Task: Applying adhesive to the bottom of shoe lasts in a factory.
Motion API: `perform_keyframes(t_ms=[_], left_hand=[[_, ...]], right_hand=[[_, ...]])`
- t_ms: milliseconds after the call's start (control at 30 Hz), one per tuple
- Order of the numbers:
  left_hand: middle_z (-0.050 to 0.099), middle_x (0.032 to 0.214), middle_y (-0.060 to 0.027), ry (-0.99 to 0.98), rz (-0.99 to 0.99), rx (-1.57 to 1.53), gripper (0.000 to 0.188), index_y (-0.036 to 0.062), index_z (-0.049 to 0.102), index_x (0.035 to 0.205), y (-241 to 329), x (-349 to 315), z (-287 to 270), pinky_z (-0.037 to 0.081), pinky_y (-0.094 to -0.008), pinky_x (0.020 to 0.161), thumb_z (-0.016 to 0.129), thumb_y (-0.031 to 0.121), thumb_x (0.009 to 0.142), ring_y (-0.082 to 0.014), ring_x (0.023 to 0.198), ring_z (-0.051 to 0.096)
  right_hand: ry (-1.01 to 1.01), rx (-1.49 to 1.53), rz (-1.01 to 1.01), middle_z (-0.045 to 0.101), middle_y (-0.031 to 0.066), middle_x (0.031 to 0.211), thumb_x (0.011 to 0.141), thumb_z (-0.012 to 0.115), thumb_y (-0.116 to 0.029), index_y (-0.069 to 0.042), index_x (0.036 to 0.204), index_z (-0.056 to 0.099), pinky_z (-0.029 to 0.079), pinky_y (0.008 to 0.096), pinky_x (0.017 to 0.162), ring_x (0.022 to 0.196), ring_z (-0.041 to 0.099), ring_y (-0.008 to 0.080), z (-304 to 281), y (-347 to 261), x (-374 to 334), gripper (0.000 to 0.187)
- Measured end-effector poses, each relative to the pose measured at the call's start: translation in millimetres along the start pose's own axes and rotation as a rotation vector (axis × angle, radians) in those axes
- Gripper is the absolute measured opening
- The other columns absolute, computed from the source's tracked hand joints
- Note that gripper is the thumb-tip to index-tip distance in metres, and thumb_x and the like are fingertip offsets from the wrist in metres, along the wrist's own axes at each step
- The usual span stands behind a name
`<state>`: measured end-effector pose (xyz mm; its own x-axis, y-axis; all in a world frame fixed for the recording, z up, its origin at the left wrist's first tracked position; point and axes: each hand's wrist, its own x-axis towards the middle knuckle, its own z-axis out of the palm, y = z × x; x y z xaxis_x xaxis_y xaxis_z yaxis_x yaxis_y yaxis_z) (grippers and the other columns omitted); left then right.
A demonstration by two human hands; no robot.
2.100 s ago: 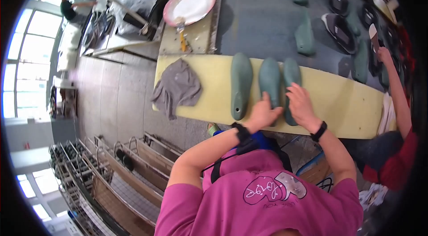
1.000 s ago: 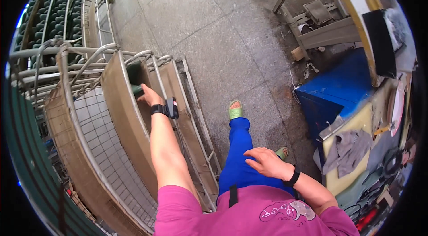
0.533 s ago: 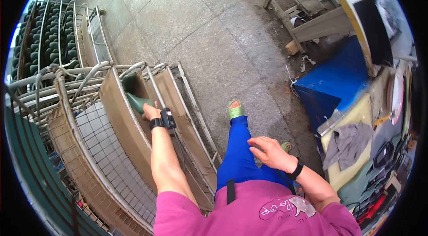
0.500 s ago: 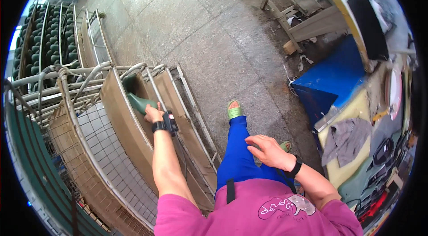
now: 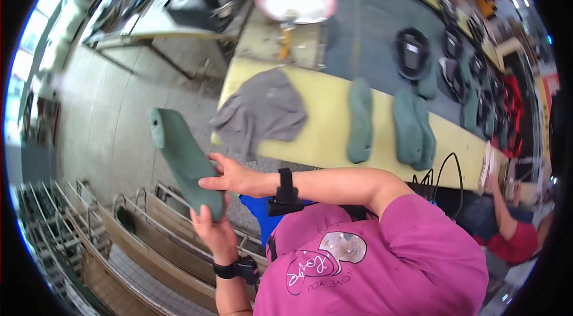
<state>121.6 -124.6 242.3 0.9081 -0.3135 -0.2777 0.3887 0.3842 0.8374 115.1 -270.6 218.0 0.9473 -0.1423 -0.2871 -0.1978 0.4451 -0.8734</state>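
Left hand point(image 5: 217, 236) and right hand point(image 5: 237, 179) together grip one shoe last point(image 5: 184, 156) toward its rounded end, presumably steadying it beside the table point(image 5: 328, 122).

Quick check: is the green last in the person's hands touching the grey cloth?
Apart: the head view shows a strip of floor between the held last and the cloth.

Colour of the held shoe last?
The shoe last is muted green; best seen in the head view.
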Motion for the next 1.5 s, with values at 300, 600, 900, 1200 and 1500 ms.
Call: perform_keyframes(t_ms=[300,600,900,1200,1500], left_hand=[[0.053,0.113,-0.0138,-0.634,0.652,0.965,0.055,-0.0004,0.039,0.122,-29,-5,116,0.038,-0.0383,0.094,0.068,0.013,0.077,-0.0252,0.109,0.051],[0.041,0.133,-0.0142,-1.702,1.19,1.668,0.087,0.0143,0.038,0.133,-64,-34,268,0.03,-0.0493,0.102,0.076,0.019,0.055,-0.0355,0.124,0.037],[0.057,0.101,-0.0161,-1.173,1.218,1.225,0.064,0.002,0.051,0.113,-106,6,248,0.044,-0.0407,0.08,0.072,0.011,0.053,-0.0315,0.09,0.056],[0.053,0.113,-0.0151,-0.464,-0.173,0.44,0.077,-0.009,0.034,0.124,-90,68,181,0.045,-0.0319,0.085,0.077,0.025,0.07,-0.0192,0.099,0.053],[0.061,0.101,-0.0083,-0.273,-0.262,0.189,0.056,-0.0038,0.052,0.115,-100,89,142,0.048,-0.0282,0.079,0.072,0.029,0.074,-0.013,0.09,0.056]], right_hand=[[-0.025,0.282,-0.12,0.059,0.0065,0.101,0.075,0.074,-0.017,0.001,0.117,0.048,0.05,0.0271,0.076,0.086,0.058,0.0124,-182,-82,-162,0.052],[-0.203,0.172,0.239,0.064,0.0047,0.089,0.078,0.071,-0.024,0.002,0.108,0.055,0.052,0.0259,0.063,0.073,0.062,0.012,-262,-44,-219,0.044],[-0.259,0.162,0.346,0.064,0.0084,0.072,0.091,0.051,-0.037,0.002,0.095,0.059,0.054,0.0282,0.048,0.059,0.065,0.0174,-287,-110,-160,0.04],[0.183,-1.856,-0.398,0.059,0.0169,0.079,0.076,0.048,-0.003,-0.015,0.129,0.043,0.047,0.0431,0.055,0.063,0.059,0.0344,-323,-133,8,0.055],[-0.008,-2.25,-0.383,0.057,0.0102,0.065,0.08,0.054,-0.009,-0.014,0.109,0.053,0.046,0.0372,0.049,0.058,0.06,0.0275,-350,-97,100,0.03]])
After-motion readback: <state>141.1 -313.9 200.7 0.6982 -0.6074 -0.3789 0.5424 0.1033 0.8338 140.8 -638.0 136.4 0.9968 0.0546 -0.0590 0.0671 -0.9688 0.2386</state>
